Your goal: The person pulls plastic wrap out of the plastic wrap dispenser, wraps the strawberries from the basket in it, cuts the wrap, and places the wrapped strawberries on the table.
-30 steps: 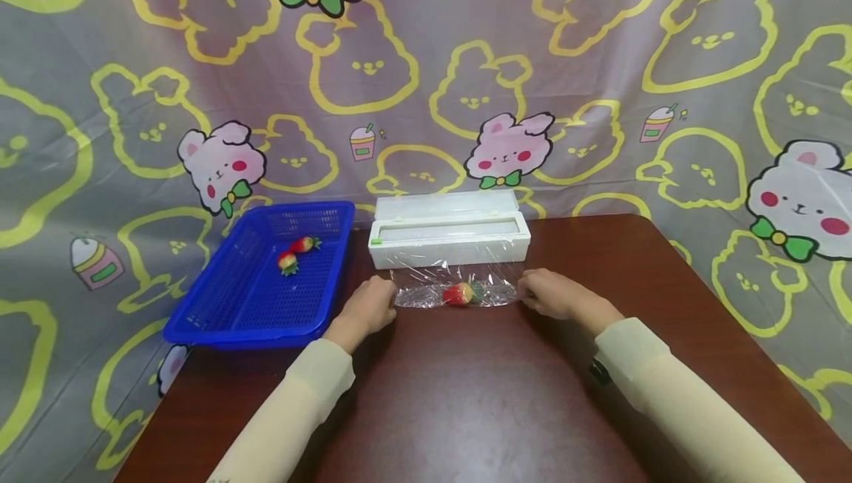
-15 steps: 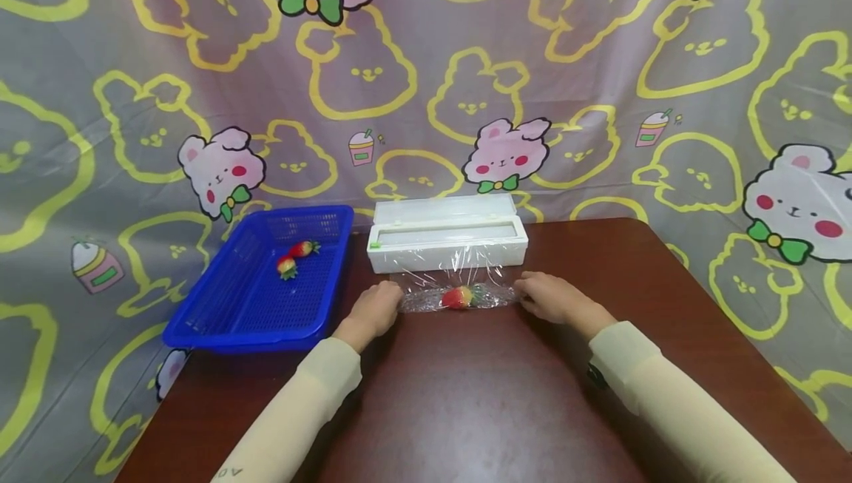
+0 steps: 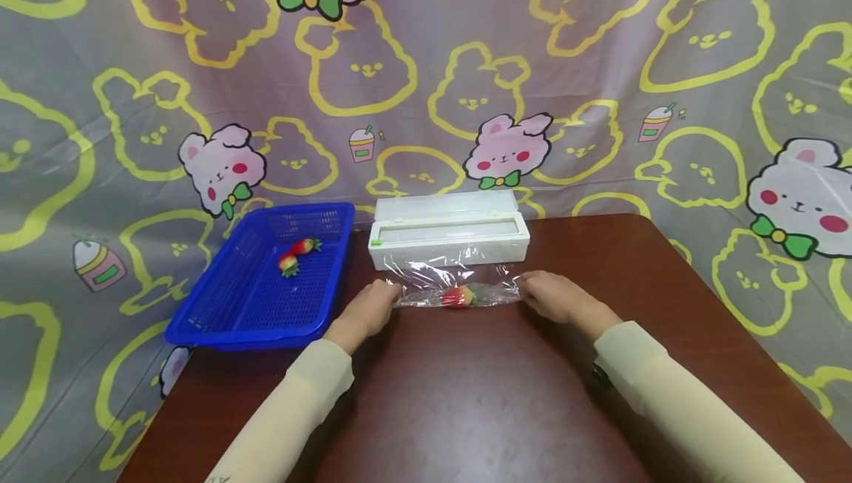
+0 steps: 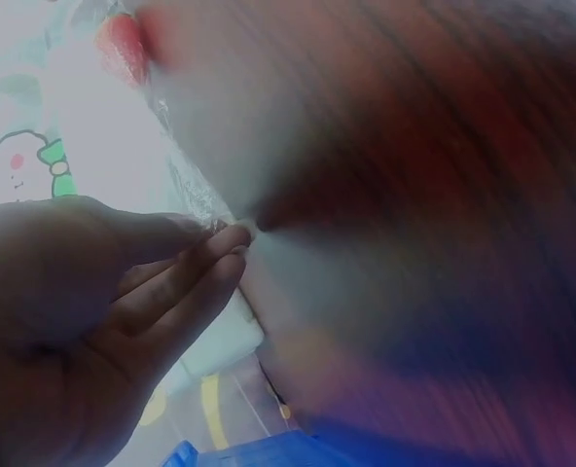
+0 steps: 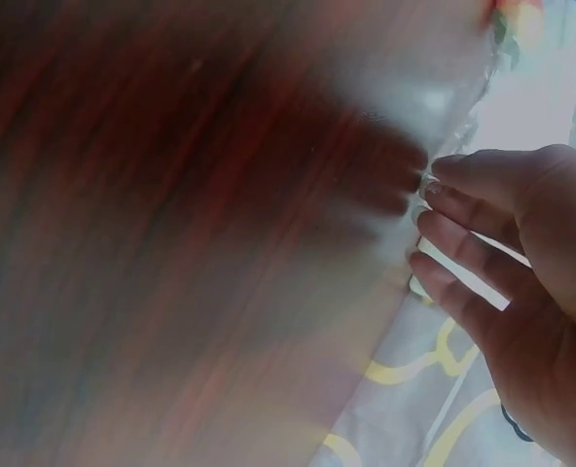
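Observation:
A strawberry (image 3: 459, 296) with a green leafy top lies in a fold of clear plastic wrap (image 3: 422, 296) above the table's middle. My left hand (image 3: 367, 310) pinches the wrap's left end between thumb and fingertips, as the left wrist view shows. At the opposite end my right hand (image 3: 554, 296) pinches the wrap too; in the right wrist view its thumb and forefinger meet on the film. From the fold, the film runs back to a white wrap dispenser box (image 3: 452, 252), whose lid stands raised.
A blue plastic basket (image 3: 256, 336) at the left holds two strawberries (image 3: 296, 255). The brown wooden table (image 3: 466, 394) reaches back to a patterned curtain (image 3: 413, 39) hanging behind it.
Both hands keep their hold on the wrap and shift only slightly. The strawberry rolled a little within the film, and the creases between it and the box changed.

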Available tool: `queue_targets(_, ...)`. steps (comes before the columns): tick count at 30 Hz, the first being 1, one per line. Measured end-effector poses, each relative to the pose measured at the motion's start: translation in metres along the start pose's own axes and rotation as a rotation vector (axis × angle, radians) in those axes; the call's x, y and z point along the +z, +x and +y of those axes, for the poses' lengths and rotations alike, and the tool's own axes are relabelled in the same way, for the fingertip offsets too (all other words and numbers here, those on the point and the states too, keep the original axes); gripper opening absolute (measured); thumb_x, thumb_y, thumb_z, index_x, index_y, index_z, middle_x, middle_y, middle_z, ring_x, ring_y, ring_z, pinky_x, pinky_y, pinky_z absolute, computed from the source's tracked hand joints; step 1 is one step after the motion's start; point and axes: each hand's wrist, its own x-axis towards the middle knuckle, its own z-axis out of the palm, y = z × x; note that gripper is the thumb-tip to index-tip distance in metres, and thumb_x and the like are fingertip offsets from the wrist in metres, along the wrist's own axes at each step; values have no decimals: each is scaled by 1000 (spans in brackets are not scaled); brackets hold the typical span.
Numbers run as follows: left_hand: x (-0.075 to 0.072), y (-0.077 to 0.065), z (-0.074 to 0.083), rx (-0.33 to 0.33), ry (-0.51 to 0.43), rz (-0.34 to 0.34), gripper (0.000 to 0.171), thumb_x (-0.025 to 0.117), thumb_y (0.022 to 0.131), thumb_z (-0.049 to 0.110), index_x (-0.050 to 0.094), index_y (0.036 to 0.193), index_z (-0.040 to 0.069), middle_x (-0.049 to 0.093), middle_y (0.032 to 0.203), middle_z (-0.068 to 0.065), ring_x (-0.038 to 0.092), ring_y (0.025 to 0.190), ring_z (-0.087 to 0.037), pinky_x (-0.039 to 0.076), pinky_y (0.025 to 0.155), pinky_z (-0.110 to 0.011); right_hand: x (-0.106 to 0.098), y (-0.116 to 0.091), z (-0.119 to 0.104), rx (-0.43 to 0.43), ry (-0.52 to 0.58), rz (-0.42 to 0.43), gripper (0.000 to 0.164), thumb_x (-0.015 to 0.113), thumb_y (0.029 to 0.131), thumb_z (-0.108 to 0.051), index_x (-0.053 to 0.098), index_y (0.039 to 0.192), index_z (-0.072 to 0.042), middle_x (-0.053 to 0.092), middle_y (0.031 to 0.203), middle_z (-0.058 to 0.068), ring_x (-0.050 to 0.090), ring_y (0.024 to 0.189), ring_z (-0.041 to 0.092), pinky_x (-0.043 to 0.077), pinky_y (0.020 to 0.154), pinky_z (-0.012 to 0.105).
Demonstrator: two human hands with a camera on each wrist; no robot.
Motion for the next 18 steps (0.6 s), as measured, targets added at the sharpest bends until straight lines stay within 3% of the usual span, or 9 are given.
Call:
queue_targets(7, -1, -8, 1, 31, -17, -24, 16, 65, 90, -6, 66, 84, 9, 64, 74, -1, 63, 67, -21, 52, 64, -38, -2, -10, -6, -14, 27, 24, 19, 69, 86, 4, 67, 76, -13, 57, 76, -5, 54, 68, 15, 49, 58, 35)
queue_targets(12, -2, -15, 3, 55, -36, -27, 14, 72, 82, -7, 71, 85, 6, 70, 79, -4, 67, 72, -19, 57, 69, -38, -4, -17, -10, 30, 47, -40, 18, 70, 88, 2, 68, 79, -13, 55, 77, -7, 52, 70, 12, 48, 60, 32)
queue_targets(18, -4, -22, 7, 74, -47, -28, 13, 75, 80, -6, 71, 80, 7, 68, 74, -2, 62, 66, -16, 54, 64, -36, -8, -23, -17, 50, 60, -101, 16, 72, 86, -2, 65, 81, -16, 53, 79, -8, 49, 71, 11, 45, 60, 29)
